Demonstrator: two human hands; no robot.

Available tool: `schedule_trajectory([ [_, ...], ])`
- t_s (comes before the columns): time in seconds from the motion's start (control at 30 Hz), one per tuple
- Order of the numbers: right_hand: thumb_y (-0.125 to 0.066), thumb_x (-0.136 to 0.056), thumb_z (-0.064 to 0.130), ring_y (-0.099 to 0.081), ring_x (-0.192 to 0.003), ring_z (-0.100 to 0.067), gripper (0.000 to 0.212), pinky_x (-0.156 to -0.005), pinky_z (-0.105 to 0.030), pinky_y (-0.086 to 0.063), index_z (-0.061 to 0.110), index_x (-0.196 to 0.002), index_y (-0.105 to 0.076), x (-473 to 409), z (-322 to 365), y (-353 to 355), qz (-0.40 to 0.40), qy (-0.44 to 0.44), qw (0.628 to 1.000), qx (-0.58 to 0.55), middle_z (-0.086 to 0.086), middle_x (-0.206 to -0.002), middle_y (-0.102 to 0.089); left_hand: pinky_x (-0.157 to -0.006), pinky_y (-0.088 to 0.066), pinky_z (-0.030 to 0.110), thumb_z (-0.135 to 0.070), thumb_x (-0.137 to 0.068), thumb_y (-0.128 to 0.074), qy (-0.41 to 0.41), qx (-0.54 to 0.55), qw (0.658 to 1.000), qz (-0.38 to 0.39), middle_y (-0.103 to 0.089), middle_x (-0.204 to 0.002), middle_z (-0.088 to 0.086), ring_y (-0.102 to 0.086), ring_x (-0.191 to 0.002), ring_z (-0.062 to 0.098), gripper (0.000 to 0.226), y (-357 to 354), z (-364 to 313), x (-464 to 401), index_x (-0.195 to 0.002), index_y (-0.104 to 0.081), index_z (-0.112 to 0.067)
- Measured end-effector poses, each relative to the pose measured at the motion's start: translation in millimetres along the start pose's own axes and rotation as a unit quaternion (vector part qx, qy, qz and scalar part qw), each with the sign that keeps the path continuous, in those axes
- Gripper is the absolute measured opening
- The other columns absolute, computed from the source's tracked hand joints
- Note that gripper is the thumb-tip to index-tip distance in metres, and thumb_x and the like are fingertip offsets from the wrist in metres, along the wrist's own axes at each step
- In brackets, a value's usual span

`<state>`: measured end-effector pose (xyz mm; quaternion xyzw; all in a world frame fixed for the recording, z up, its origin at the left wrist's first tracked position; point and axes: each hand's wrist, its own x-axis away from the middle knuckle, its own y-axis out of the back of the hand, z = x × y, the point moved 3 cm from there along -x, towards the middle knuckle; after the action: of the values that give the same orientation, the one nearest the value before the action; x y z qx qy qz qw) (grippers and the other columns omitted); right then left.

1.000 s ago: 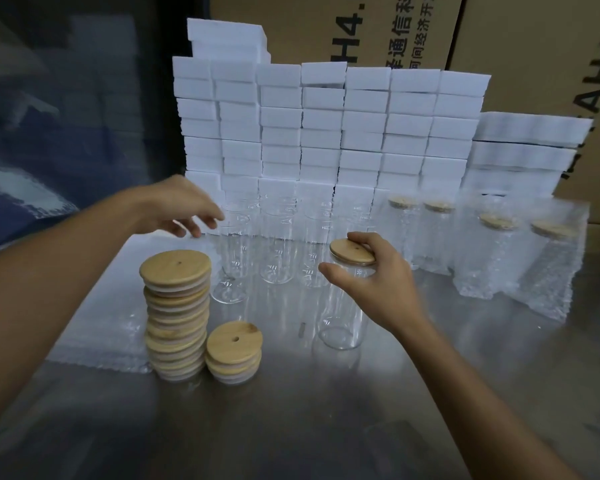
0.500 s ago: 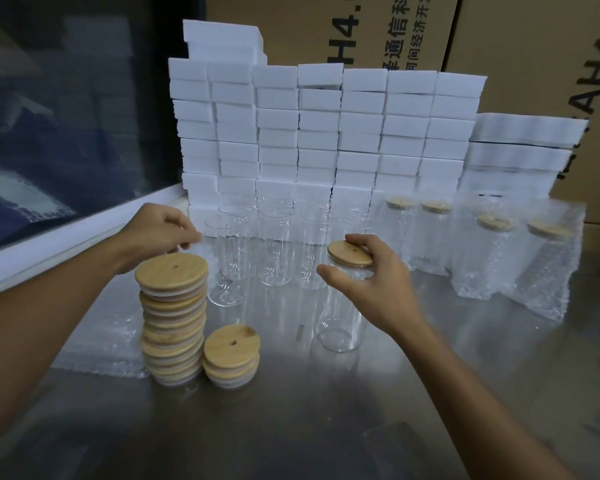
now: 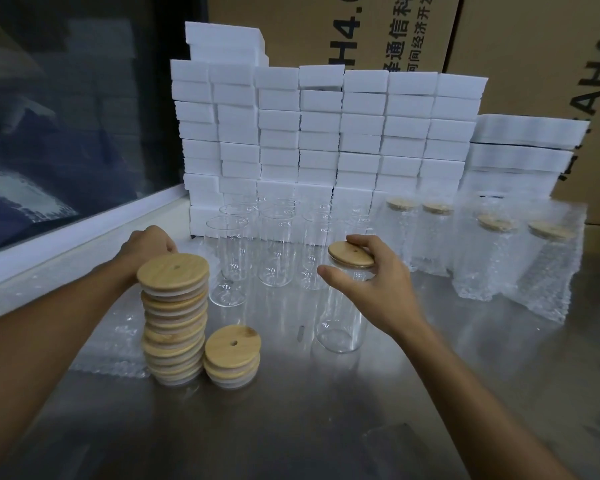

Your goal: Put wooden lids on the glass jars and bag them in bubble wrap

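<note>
A wooden lid (image 3: 347, 254) with a small hole sits on a clear glass jar (image 3: 340, 327) at the table's middle. My right hand (image 3: 385, 289) holds that lid, fingers curled over its far rim and thumb out beside the jar's neck. My left hand (image 3: 146, 242) is low behind a tall stack of wooden lids (image 3: 174, 306), over flat bubble wrap (image 3: 118, 341); its fingers are hidden by the stack. A short stack of lids (image 3: 232, 348) stands beside the tall one. Several empty jars (image 3: 227, 261) stand behind.
Several lidded jars in bubble wrap bags (image 3: 485, 261) stand at the right. A wall of white foam blocks (image 3: 326, 133) lines the back, with cardboard boxes (image 3: 516, 46) behind it. A white window ledge (image 3: 66, 244) borders the metal table (image 3: 326, 427) on the left.
My left hand has come down and toward me from above the empty jars to behind the tall lid stack. My right hand has stayed on the jar's lid.
</note>
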<state>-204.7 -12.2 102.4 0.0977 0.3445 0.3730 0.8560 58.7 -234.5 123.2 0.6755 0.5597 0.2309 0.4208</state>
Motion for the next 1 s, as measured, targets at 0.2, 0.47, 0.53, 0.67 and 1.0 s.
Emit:
schedule_trajectory([
  [0.2, -0.086, -0.071, 0.051, -0.06, -0.105, 0.002, 0.07, -0.084, -0.014, -0.044, 0.028, -0.13, -0.058, 0, 1, 0, 0.004, -0.01, 1.0, -0.005, 0.014, -0.119, -0.063, -0.076, -0.053, 0.043, -0.01, -0.081, -0.072, 0.018, 0.027, 0.998, -0.057, -0.065, -0.078, 0.017, -0.061, -0.08, 0.031, 0.018, 21, -14, 7, -0.078, -0.072, 0.008],
  [0.47, -0.082, -0.063, 0.065, -0.056, -0.097, 0.007, 0.097, -0.073, -0.008, -0.037, 0.034, -0.144, -0.037, 0, 2, 4, 0.036, -0.068, 0.997, -0.026, 0.022, -0.113, -0.055, -0.076, -0.049, 0.032, -0.002, -0.074, -0.074, -0.098, 0.036, 0.985, -0.138, -0.07, -0.078, 0.006, -0.063, -0.084, 0.022, 0.006, 60, -83, 23, -0.07, -0.073, -0.006],
  [0.53, -0.078, -0.058, 0.07, -0.055, -0.107, -0.003, 0.105, -0.08, -0.015, -0.039, 0.033, -0.146, -0.035, -1, 7, 8, 0.035, -0.058, 0.998, -0.009, 0.011, -0.126, -0.051, -0.081, -0.054, 0.036, -0.005, -0.074, -0.069, -0.143, 0.034, 0.975, -0.167, -0.068, -0.074, 0.003, -0.065, -0.087, 0.026, 0.012, 65, -108, 36, -0.065, -0.07, -0.013],
  [0.67, -0.076, -0.079, 0.057, -0.056, -0.118, -0.006, 0.062, -0.087, -0.023, -0.042, 0.031, -0.132, -0.055, -4, 29, 22, -0.049, -0.017, 0.997, -0.05, 0.01, -0.128, -0.059, -0.083, -0.054, 0.041, -0.016, -0.072, -0.067, -0.239, 0.065, 0.946, -0.208, -0.064, -0.07, -0.005, -0.062, -0.079, 0.025, 0.013, 58, -151, 77, -0.062, -0.06, -0.022],
  [1.0, -0.048, -0.098, 0.063, -0.063, -0.045, -0.01, 0.042, -0.039, -0.009, -0.037, 0.024, -0.107, -0.062, 0, 72, 42, -0.002, -0.037, 0.99, -0.135, 0.004, -0.068, -0.075, -0.055, -0.046, 0.036, -0.014, -0.079, -0.071, -0.456, 0.15, 0.842, -0.245, -0.051, -0.069, -0.008, -0.05, -0.062, 0.016, 0.019, -29, -175, 143, -0.069, -0.054, -0.014],
])
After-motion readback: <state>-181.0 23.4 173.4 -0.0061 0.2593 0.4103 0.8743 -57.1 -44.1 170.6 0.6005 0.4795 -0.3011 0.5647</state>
